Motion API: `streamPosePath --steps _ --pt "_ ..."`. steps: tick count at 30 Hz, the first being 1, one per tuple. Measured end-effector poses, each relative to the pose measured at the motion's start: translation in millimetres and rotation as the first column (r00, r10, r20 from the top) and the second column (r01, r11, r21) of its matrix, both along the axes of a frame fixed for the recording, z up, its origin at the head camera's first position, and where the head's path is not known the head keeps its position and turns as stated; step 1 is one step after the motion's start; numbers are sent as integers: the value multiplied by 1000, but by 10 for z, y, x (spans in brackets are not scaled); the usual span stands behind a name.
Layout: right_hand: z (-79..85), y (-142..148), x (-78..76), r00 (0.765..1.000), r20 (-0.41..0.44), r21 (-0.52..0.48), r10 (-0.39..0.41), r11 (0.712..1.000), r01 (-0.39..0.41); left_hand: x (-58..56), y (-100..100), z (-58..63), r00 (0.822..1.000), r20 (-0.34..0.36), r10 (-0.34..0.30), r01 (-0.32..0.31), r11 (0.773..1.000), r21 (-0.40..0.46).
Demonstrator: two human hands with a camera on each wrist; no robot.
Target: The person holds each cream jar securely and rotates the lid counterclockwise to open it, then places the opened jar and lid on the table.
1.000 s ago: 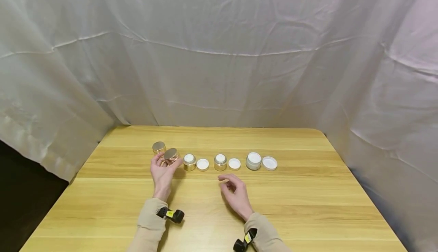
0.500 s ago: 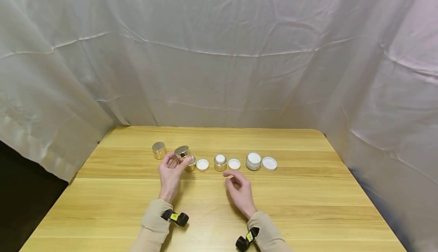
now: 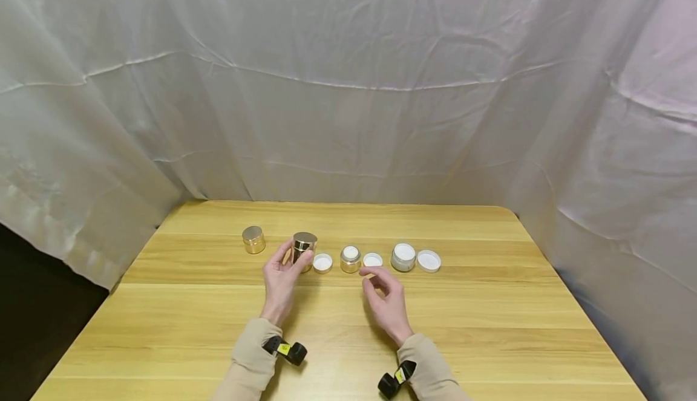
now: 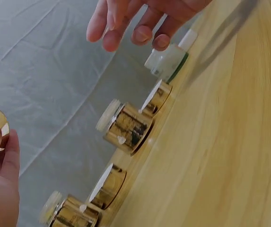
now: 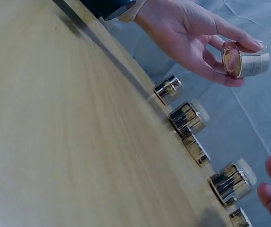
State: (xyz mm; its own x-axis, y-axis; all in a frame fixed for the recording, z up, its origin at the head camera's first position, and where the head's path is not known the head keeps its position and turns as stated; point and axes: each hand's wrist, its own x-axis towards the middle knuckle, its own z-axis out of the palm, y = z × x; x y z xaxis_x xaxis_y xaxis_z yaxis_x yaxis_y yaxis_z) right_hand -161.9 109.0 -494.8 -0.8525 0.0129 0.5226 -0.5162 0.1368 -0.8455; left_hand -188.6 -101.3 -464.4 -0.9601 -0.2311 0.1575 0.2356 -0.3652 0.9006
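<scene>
My left hand (image 3: 280, 280) holds a lidded gold cosmetic jar (image 3: 304, 242) between thumb and fingers, raised off the table. In the right wrist view, the same jar (image 5: 245, 61) is tilted on its side, its gold base toward the palm. From the head, it hides most of an open gold jar (image 5: 189, 117) standing behind it. My right hand (image 3: 388, 301) hovers with loosely bent fingers and holds nothing. Ahead of it are a second open gold jar (image 3: 350, 260) and an upturned lid (image 3: 373, 260). Another upturned lid (image 3: 322, 262) lies just right of the held jar.
A closed gold jar (image 3: 253, 240) stands at the left of the row. At the right end are a larger open frosted jar (image 3: 403, 257) and its upturned white lid (image 3: 429, 260). Grey curtains (image 3: 348, 117) hang behind and beside the wooden table (image 3: 490, 328).
My left hand has carried the gold jar rightward, away from the closed jar at the left, to in front of the first open jar. My right hand has shifted slightly right and forward.
</scene>
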Motion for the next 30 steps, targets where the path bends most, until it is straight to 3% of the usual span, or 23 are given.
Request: streamPosePath --steps 8,14,18,21,25,30 --pt "75 5 6 1000 -3 0 15 1000 -15 42 85 -23 992 12 -122 122 993 1" --pt "127 1 20 1000 7 -7 25 1000 -25 72 159 -58 980 -26 -195 197 974 110" --pt "159 10 22 999 -18 -14 35 999 -35 81 185 -79 962 -52 -270 275 941 197" --pt "180 18 16 997 -68 -10 37 999 -38 89 201 -85 946 -45 -322 324 921 214" --pt "211 28 16 997 -71 -14 32 999 -33 99 229 -92 921 -3 -389 381 901 210" --pt "238 40 18 999 -41 4 21 1000 -21 108 286 -100 897 80 -434 402 880 254"
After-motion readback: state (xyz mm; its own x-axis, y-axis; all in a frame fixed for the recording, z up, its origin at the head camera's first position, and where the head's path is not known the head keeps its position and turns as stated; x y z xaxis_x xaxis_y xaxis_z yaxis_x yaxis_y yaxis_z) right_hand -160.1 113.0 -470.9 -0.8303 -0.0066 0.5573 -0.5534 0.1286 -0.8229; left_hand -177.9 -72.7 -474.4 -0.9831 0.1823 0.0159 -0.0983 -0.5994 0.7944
